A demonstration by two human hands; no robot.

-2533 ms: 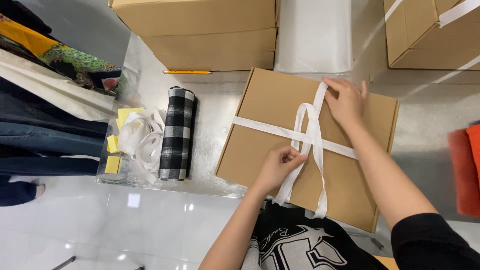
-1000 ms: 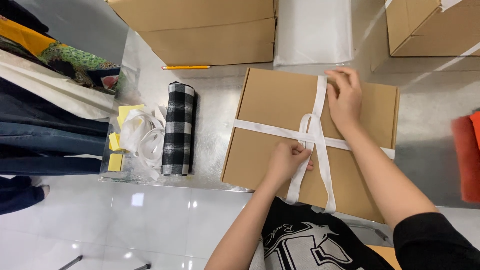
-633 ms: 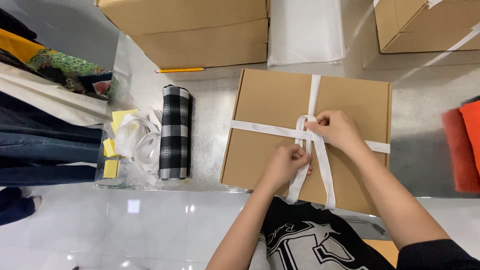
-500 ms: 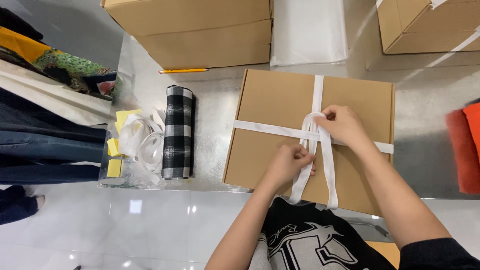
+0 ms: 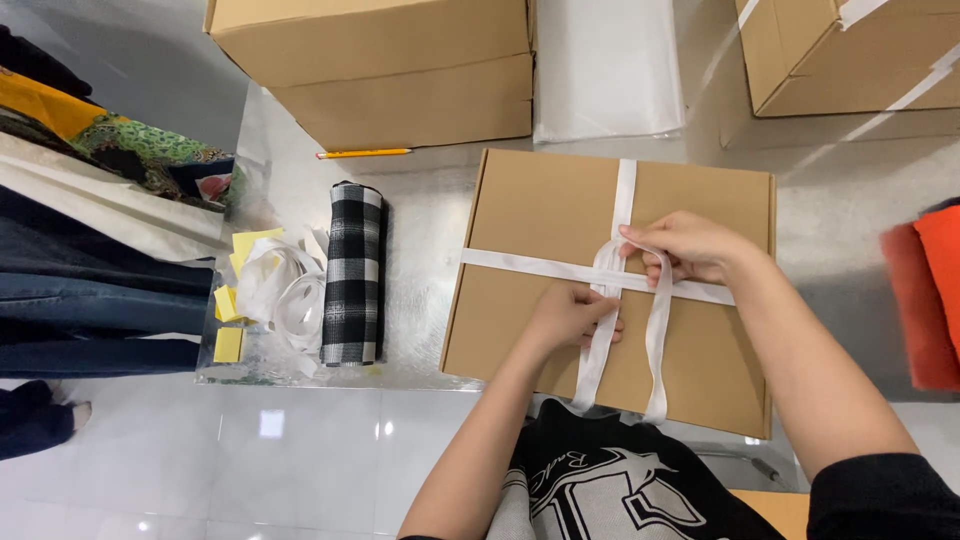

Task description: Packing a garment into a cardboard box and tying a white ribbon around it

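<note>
A: Left to right?
B: Yellow notes [image 5: 232, 300], checked roll [image 5: 352, 272], flat brown box [image 5: 610, 285] centre, ribbon [image 5: 620, 275] crossed, tails toward wearer.
A: Grips?
B: Left hand [image 5: 570, 315] pinches one tail; right hand [image 5: 685, 247] pinches the loop.

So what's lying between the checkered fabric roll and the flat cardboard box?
Nothing: the head view shows only bare shiny table surface between the checkered roll and the flat box.
</note>
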